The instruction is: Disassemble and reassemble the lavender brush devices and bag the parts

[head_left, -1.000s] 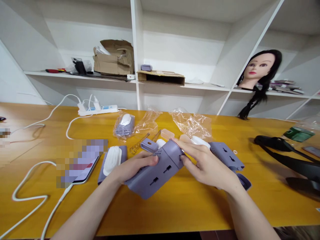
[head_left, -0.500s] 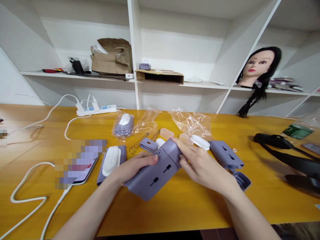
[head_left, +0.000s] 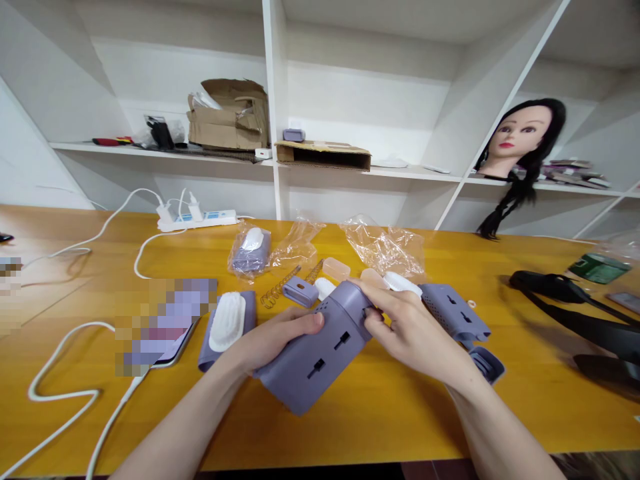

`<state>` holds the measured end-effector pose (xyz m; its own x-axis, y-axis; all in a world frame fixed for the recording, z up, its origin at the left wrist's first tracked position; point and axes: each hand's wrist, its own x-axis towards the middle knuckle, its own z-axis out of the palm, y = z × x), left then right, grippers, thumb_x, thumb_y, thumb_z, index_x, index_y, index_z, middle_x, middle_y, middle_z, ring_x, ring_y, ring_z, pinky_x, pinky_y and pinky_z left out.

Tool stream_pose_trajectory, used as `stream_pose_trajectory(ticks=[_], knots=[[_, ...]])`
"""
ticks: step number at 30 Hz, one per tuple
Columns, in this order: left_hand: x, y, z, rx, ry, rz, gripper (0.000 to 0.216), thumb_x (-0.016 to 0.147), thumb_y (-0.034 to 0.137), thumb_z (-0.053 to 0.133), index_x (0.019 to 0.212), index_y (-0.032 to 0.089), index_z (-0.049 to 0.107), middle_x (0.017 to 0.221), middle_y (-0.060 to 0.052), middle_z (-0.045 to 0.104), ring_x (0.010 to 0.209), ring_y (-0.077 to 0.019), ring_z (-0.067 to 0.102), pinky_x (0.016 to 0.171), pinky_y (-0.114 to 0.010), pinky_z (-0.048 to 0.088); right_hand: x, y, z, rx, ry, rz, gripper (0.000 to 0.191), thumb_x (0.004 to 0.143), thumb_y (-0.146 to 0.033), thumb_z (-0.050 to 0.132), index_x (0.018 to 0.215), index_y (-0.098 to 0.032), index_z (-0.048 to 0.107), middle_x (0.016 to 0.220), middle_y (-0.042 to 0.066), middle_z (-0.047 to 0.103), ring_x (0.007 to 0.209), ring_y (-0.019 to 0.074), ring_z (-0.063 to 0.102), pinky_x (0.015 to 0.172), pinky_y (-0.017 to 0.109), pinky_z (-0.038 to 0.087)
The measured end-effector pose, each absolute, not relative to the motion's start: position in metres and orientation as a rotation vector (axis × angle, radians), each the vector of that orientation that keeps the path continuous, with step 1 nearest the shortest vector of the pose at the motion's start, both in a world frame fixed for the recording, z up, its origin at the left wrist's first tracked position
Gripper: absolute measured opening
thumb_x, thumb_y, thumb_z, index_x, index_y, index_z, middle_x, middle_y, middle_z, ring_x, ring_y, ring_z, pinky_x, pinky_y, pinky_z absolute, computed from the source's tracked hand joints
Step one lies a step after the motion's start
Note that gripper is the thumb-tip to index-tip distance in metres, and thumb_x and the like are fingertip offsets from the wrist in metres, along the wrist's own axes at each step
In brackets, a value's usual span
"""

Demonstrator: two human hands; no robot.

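Observation:
My left hand (head_left: 273, 337) grips a curved purple plastic shell (head_left: 320, 350) with slots and small holes, held just above the wooden table (head_left: 380, 413). At the shell's far end my right hand (head_left: 405, 327) has its fingers closed on the rim. Near them lie a second purple shell (head_left: 453, 310), a small purple cap (head_left: 486, 363), a purple piece with a white ribbed insert (head_left: 227, 321), a small purple block (head_left: 300, 291), a white pad (head_left: 403, 283), two metal springs (head_left: 280, 287) and translucent pink caps (head_left: 335, 268).
Crumpled clear bags (head_left: 387, 250), one bag holding a purple part (head_left: 249, 253), a phone (head_left: 165, 330), white cables (head_left: 65, 393) and a power strip (head_left: 197, 220) lie on the table. Black tools (head_left: 575, 307) sit at the right. Shelves behind hold cardboard boxes (head_left: 227, 117) and a mannequin head (head_left: 523, 137).
Both hands keep hold of the purple shell, which has shifted slightly right and lower; my right fingers curl tighter at its end.

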<state>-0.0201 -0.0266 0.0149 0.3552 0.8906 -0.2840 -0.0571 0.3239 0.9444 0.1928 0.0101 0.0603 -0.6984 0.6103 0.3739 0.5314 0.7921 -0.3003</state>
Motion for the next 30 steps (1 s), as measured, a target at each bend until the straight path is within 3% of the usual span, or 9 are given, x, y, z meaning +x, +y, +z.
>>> stream_pose_trajectory(ticks=[4, 7, 10, 12, 16, 24, 30], knots=[[-0.024, -0.026, 0.012, 1.06, 1.033, 0.791, 0.053, 0.06, 0.062, 0.069, 0.08, 0.013, 0.067, 0.073, -0.004, 0.063, 0.062, -0.0146, 0.055, 0.058, -0.026, 0.04, 0.198, 0.014, 0.064, -0.772, -2.503, 0.393, 0.047, 0.085, -0.013, 0.042, 0.129, -0.027, 0.053, 0.074, -0.003, 0.063, 0.06, 0.0123, 0.052, 0.065, 0.027, 0.046], [-0.029, -0.025, 0.01, 1.034, 1.03, 0.794, 0.054, 0.058, 0.061, 0.07, 0.083, 0.013, 0.066, 0.074, -0.005, 0.065, 0.063, -0.0157, 0.056, 0.058, -0.027, 0.042, 0.203, 0.016, 0.066, -0.782, -2.479, 0.571, 0.044, 0.09, -0.021, 0.041, 0.132, -0.028, 0.05, 0.097, 0.0, 0.07, 0.081, 0.0164, 0.063, 0.079, 0.033, 0.05], [-0.032, -0.025, 0.008, 0.985, 0.995, 0.808, 0.055, 0.058, 0.063, 0.069, 0.084, 0.014, 0.066, 0.075, -0.006, 0.067, 0.064, -0.0175, 0.058, 0.059, -0.028, 0.043, 0.206, 0.016, 0.066, -0.699, -2.485, 0.741, 0.045, 0.094, -0.027, 0.038, 0.139, -0.029, 0.042, 0.131, 0.003, 0.057, 0.118, 0.0207, 0.053, 0.103, 0.041, 0.038], [-0.032, -0.026, 0.008, 0.955, 0.993, 0.846, 0.054, 0.058, 0.063, 0.069, 0.082, 0.015, 0.066, 0.075, -0.007, 0.067, 0.065, -0.0188, 0.059, 0.059, -0.029, 0.043, 0.204, 0.013, 0.064, -0.655, -2.501, 0.788, 0.058, 0.089, -0.035, 0.051, 0.144, -0.029, 0.031, 0.144, 0.004, 0.042, 0.131, 0.024, 0.04, 0.11, 0.045, 0.029], [-0.028, -0.029, 0.012, 0.938, 0.973, 0.894, 0.053, 0.058, 0.065, 0.067, 0.075, 0.014, 0.066, 0.072, -0.009, 0.067, 0.064, -0.021, 0.059, 0.06, -0.032, 0.044, 0.195, 0.008, 0.06, -0.772, -2.494, 0.729, 0.109, 0.06, -0.041, 0.08, 0.147, -0.028, 0.017, 0.147, 0.009, 0.037, 0.132, 0.0305, 0.037, 0.109, 0.048, 0.032], [-0.022, -0.027, 0.012, 0.944, 0.91, 0.918, 0.05, 0.059, 0.062, 0.068, 0.073, 0.013, 0.067, 0.069, -0.008, 0.066, 0.061, -0.0184, 0.057, 0.058, -0.029, 0.044, 0.191, 0.007, 0.055, -0.869, -2.496, 0.623, 0.106, 0.063, -0.04, 0.079, 0.147, -0.032, 0.015, 0.144, 0.009, 0.04, 0.129, 0.0305, 0.04, 0.105, 0.05, 0.036], [-0.023, -0.025, 0.008, 1.004, 0.871, 0.945, 0.045, 0.062, 0.058, 0.069, 0.072, 0.014, 0.068, 0.067, -0.005, 0.066, 0.057, -0.016, 0.056, 0.055, -0.026, 0.042, 0.193, 0.005, 0.054, -0.894, -2.515, 0.614, 0.101, 0.067, -0.034, 0.077, 0.147, -0.03, 0.015, 0.149, 0.008, 0.033, 0.134, 0.0281, 0.035, 0.108, 0.047, 0.034]])
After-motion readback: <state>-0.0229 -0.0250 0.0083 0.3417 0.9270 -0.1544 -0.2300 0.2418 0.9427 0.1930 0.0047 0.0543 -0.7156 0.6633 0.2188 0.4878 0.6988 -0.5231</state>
